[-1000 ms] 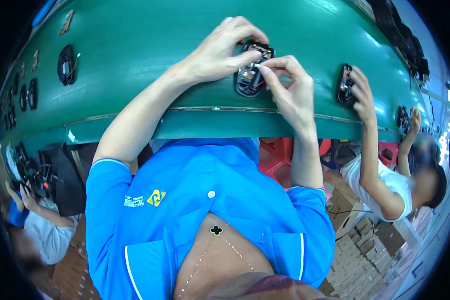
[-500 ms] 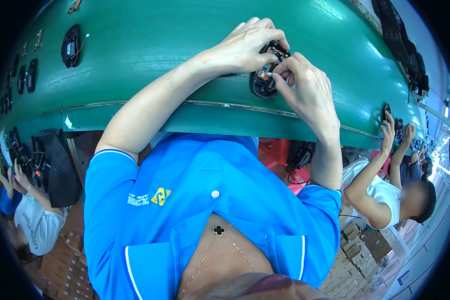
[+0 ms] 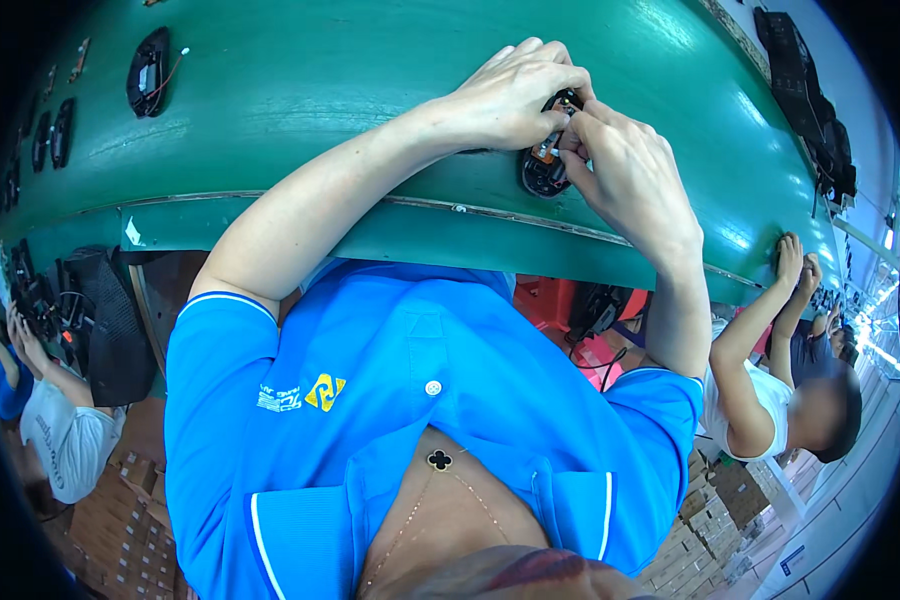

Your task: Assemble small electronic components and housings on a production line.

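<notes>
A black oval electronic housing point(image 3: 542, 182) lies on the green bench top point(image 3: 350, 80), its inside facing up and an orange-brown circuit board showing. My left hand point(image 3: 525, 98) grips its far end, with the thumb over the inner parts. From the right, my right hand point(image 3: 630, 170) reaches over the same housing, thumb and forefinger pinched at a small white plug point(image 3: 556, 152) above the board. The fingertips of the right hand partly cover the plug and the housing's right side.
Another black oval housing point(image 3: 148, 78) with a red wire and white plug lies at the left, beside slim black parts point(image 3: 60, 135) and a thin board point(image 3: 80, 60). Black material point(image 3: 805, 100) lines the far right. People work at the right point(image 3: 755, 400) and left point(image 3: 65, 430).
Both my hands and the housing have shifted slightly to the right in the picture. My right fingers have closed in over the board, covering more of it.
</notes>
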### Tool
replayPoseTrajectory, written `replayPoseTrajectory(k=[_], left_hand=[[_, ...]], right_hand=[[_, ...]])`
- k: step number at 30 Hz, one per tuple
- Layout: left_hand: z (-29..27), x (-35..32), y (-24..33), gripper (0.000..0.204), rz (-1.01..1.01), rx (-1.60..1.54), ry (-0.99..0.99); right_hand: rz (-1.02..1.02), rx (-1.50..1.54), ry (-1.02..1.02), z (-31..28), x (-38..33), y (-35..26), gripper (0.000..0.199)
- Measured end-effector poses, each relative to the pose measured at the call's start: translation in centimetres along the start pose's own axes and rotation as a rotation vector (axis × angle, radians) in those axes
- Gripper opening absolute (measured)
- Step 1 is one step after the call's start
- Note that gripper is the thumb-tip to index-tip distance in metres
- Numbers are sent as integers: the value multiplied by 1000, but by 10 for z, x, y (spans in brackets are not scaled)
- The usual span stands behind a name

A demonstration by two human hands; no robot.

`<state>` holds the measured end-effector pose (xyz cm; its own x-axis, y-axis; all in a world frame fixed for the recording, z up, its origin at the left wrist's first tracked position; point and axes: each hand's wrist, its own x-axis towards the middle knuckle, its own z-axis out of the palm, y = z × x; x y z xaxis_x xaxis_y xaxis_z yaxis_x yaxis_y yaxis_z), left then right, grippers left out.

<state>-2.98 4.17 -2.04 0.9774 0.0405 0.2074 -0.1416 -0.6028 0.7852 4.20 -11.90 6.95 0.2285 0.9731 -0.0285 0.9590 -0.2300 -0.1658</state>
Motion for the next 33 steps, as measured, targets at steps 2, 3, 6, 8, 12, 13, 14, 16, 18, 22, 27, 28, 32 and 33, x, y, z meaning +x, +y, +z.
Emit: replayPoseTrajectory(k=[2,3,6,8,12,13,14,16,18,22,27,28,32,33], left_hand=[[3,1,0,25,15,-33,26],[4,2,-1,25,23,-50,39],[6,3,0,26,27,-68,52],[7,3,0,27,28,-70,53],[10,4,1,27,28,-71,62],[11,4,1,27,26,-71,66],[11,5,1,27,23,-69,71],[11,5,2,27,29,-64,68],[10,6,2,28,41,-51,60],[12,8,-1,34,53,-56,63],[8,2,2,46,20,-134,32],[6,-1,4,50,-5,-163,16],[1,-6,12,59,-53,-144,-58],[0,-6,14,62,-70,-121,-86]], right_hand=[[-27,-40,18,4,1,-2,7],[-40,-60,27,6,1,-2,7],[-50,-96,27,7,1,-4,7],[-39,-132,13,6,1,-5,8],[114,131,-127,-3,2,7,12],[187,273,-192,-6,2,13,13],[259,415,-258,-8,3,19,15],[273,456,-260,-4,3,28,14],[300,539,-261,2,5,37,12],[345,411,-361,-8,18,34,13],[349,215,-440,-14,29,26,18],[329,204,-433,-14,30,27,19],[330,241,-405,-15,25,32,21],[337,268,-398,-13,23,34,21]])
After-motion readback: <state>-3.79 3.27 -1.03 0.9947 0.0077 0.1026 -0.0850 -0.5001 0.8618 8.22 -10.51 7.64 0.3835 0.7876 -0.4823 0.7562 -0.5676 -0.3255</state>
